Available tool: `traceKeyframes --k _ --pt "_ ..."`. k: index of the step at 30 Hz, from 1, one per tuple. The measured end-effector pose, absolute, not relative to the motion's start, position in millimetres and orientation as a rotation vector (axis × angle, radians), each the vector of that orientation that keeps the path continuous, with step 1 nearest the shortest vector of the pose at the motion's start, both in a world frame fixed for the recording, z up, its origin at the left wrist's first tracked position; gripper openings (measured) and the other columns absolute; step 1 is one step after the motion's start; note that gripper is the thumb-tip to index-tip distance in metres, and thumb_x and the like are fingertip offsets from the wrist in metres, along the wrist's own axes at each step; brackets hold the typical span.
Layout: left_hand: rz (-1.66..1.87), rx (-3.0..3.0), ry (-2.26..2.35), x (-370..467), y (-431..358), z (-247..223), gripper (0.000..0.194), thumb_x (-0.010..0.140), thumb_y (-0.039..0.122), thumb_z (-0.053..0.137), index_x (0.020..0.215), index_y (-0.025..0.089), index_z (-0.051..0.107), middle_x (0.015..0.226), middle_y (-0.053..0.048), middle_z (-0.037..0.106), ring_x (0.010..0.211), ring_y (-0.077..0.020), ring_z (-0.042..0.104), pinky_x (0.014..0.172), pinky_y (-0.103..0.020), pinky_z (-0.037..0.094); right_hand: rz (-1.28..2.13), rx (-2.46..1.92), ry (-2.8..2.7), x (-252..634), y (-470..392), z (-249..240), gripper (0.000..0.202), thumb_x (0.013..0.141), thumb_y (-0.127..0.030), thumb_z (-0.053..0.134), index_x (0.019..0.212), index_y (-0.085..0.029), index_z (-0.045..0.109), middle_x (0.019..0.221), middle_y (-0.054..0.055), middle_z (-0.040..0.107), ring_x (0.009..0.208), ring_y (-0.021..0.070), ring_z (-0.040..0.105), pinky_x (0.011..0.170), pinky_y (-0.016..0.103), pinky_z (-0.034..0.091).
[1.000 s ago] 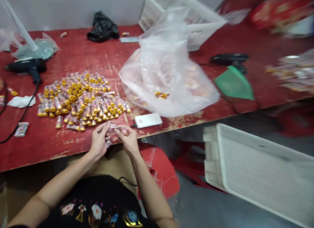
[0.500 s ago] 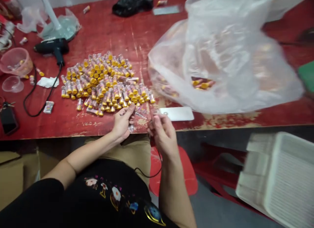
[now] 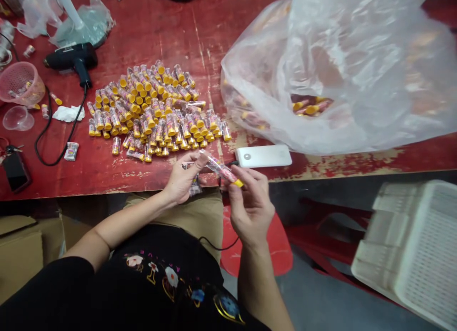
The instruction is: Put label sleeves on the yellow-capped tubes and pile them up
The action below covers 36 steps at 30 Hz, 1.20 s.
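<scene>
Between my hands is a clear tube (image 3: 217,165) with pink print and a yellow cap, lying at a slant over the table's front edge. My right hand (image 3: 248,195) pinches its yellow-capped end. The thumb and fingers of my left hand (image 3: 185,176) close on its other end, and small clear wrappers (image 3: 195,186) show under that palm. Just beyond my hands spreads a heap of similar yellow-capped tubes (image 3: 153,112). A white power bank (image 3: 264,156) with a dark cable lies beside my right hand.
A big translucent bag (image 3: 342,74) of tubes fills the right of the red table (image 3: 143,26). At left are a black heat gun (image 3: 73,59), a pink basket (image 3: 21,81) and a phone (image 3: 16,169). A white crate (image 3: 403,245) stands at lower right.
A yellow-capped tube now shows in my right hand, its far end at my left fingers. My right hand has turned and moved slightly right. The camera view has shifted.
</scene>
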<state>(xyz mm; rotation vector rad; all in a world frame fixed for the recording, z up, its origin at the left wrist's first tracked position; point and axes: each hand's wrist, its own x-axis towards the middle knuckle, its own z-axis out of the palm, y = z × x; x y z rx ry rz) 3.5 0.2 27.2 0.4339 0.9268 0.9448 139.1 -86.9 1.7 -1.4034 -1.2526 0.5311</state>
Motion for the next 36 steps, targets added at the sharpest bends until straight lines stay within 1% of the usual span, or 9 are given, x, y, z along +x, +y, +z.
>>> traceKeyframes --k 3,7,11,16,22,28,31,33,36 --pt "0.956 0.493 0.88 2 -5 29 0.061 0.052 0.046 0.099 0.098 0.017 0.07 0.085 0.0 0.068 0.065 -0.0095 0.062 0.048 -0.019 0.046 0.7 -1.35 -1.221 138 -94 5 0.041 0.1 -0.029 0.057 0.14 -0.032 0.065 0.133 0.011 0.062 0.123 0.0239 0.065 0.094 0.042 0.062" --pt "0.89 0.661 0.812 0 -13 29 0.061 0.067 0.039 0.094 0.121 0.024 0.07 0.086 -0.001 0.071 0.06 -0.0086 0.06 0.05 -0.02 0.046 0.542 -1.374 -1.139 132 -92 8 0.035 0.093 -0.027 0.069 0.127 -0.032 0.074 0.118 0.009 0.067 0.102 0.0197 0.069 0.077 0.034 0.063" --pt "0.878 0.678 0.787 0 -17 31 0.054 0.068 0.035 0.093 0.117 0.024 0.073 0.09 -0.003 0.072 0.06 -0.0097 0.06 0.049 -0.02 0.044 0.408 -1.405 -1.047 124 -86 12 0.025 0.088 -0.024 0.074 0.111 -0.032 0.081 0.096 0.005 0.07 0.086 0.0151 0.068 0.066 0.027 0.057" --pt "0.85 0.697 0.841 1 -13 32 0.056 0.069 0.034 0.092 0.121 0.025 0.072 0.09 -0.002 0.072 0.06 -0.0091 0.058 0.051 -0.02 0.045 0.41 -1.421 -0.983 121 -81 10 0.023 0.087 -0.023 0.076 0.107 -0.031 0.082 0.094 0.004 0.07 0.083 0.0137 0.068 0.062 0.025 0.054" --pt "0.894 0.649 0.864 5 -1 19 0.056 0.067 0.032 0.094 0.118 0.023 0.073 0.085 -0.001 0.072 0.055 -0.0079 0.059 0.048 -0.019 0.043 0.512 -1.403 -0.93 123 -68 -3 0.02 0.086 -0.027 0.077 0.106 -0.027 0.082 0.095 0.004 0.072 0.081 0.0132 0.069 0.067 0.027 0.058" --pt "0.944 0.386 1.029 8 20 1 0.042 0.082 0.03 0.083 0.118 0.017 0.068 0.108 -0.009 0.076 0.077 -0.014 0.073 0.054 -0.018 0.047 0.488 -1.376 -0.838 126 10 -45 0.025 0.09 -0.033 0.068 0.108 -0.021 0.081 0.096 0.005 0.069 0.071 0.0114 0.064 0.068 0.03 0.058" --pt "0.92 0.213 1.063 -1 22 -2 0.033 0.089 0.015 0.072 0.121 0.012 0.062 0.101 -0.011 0.077 0.084 -0.0154 0.076 0.068 -0.021 0.054 0.385 -1.415 -0.963 141 63 -62 0.027 0.09 -0.033 0.064 0.107 -0.017 0.08 0.099 0.008 0.068 0.088 0.0154 0.066 0.082 0.033 0.058" --pt "0.925 0.152 1.063 -12 20 -2 0.036 0.09 0.005 0.066 0.125 0.01 0.058 0.102 -0.013 0.078 0.091 -0.0171 0.077 0.081 -0.025 0.058 0.359 -1.475 -1.111 169 90 -61 0.029 0.092 -0.029 0.061 0.111 -0.014 0.077 0.104 0.01 0.069 0.099 0.0179 0.066 0.092 0.036 0.056" --pt "0.93 0.166 1.079 -28 15 -5 0.038 0.093 0.007 0.063 0.13 0.01 0.055 0.108 -0.018 0.078 0.098 -0.0215 0.078 0.092 -0.035 0.06 0.212 -1.734 -1.249 232 109 -41 0.034 0.101 -0.024 0.046 0.117 -0.008 0.071 0.113 0.016 0.069 0.104 0.0201 0.064 0.1 0.043 0.053"
